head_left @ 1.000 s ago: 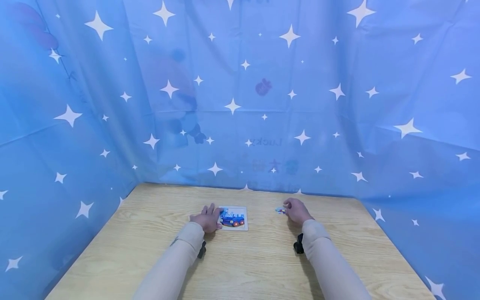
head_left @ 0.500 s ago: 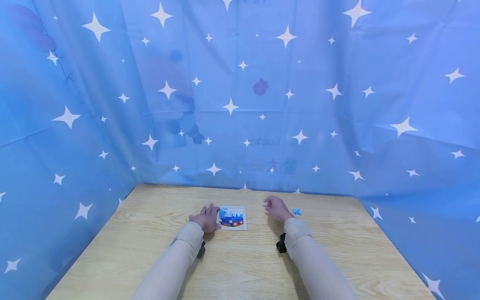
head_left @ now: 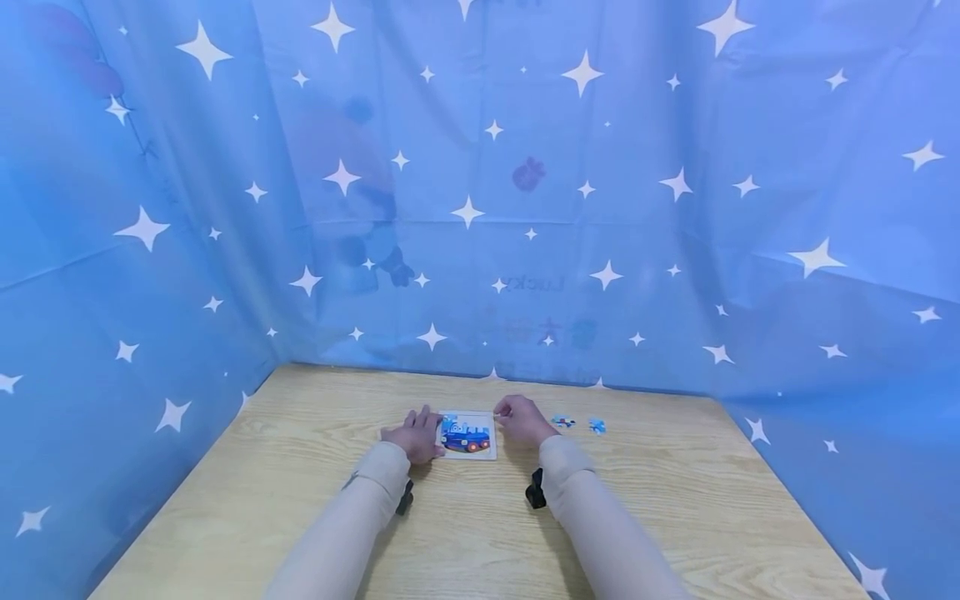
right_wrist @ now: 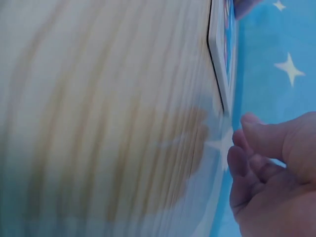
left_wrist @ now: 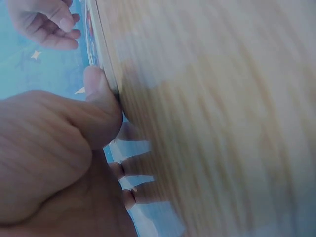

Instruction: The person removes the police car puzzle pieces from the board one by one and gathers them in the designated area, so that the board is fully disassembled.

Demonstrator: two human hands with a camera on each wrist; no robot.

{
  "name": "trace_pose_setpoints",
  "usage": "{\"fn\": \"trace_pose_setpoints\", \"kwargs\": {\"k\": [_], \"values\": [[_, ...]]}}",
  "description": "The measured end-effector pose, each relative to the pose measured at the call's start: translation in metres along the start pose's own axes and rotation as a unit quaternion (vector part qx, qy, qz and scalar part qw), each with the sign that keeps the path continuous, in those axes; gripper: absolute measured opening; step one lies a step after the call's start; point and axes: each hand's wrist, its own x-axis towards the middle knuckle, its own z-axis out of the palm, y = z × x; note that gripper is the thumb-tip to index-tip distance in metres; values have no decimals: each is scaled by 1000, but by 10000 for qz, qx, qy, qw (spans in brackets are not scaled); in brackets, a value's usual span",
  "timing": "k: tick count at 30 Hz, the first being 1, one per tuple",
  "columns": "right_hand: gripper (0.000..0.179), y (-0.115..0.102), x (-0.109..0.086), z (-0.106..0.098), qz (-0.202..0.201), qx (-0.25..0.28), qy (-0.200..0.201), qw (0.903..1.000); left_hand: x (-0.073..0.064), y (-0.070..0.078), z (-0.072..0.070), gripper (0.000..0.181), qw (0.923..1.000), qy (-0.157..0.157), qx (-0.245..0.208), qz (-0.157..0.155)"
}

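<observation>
A jigsaw puzzle [head_left: 467, 435] in a pale square frame, with a blue train picture, lies flat on the table in the head view. My left hand [head_left: 417, 435] rests at its left side, fingers spread, thumb at the near left corner. In the left wrist view that thumb [left_wrist: 101, 103] presses against the frame's edge. At the right edge of the puzzle is my right hand [head_left: 522, 421], thumb and fingertips drawn together in a pinch. A small pale bit of a puzzle piece [head_left: 498, 414] shows at its fingertips, mostly hidden by the fingers.
Right of the right hand lie loose puzzle pieces: a multicoloured one [head_left: 563, 422] and a blue one [head_left: 597, 426]. The wooden table [head_left: 465, 533] ends at the back against a blue curtain [head_left: 465, 275] with white stars.
My right hand has moved left from beside the loose pieces to the puzzle's right edge, uncovering both pieces. The left hand stays at the frame.
</observation>
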Motion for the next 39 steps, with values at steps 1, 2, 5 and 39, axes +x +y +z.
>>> {"fn": "trace_pose_setpoints", "kwargs": {"k": [1, 2, 5, 39], "values": [[13, -2, 1, 2, -13, -3, -4, 10000, 0, 0, 0, 70, 10000, -14, 1, -10], [12, -5, 1, 3, -1, 14, -26, 10000, 0, 1, -1, 70, 10000, -16, -4, -11], [11, -13, 1, 8, 72, 113, -60, 9999, -2, 2, -2, 68, 10000, 26, -12, -20], [14, -53, 11, 36, -593, -271, -478, 9967, -6, 4, -10, 69, 9999, -98, 84, 4]]}}
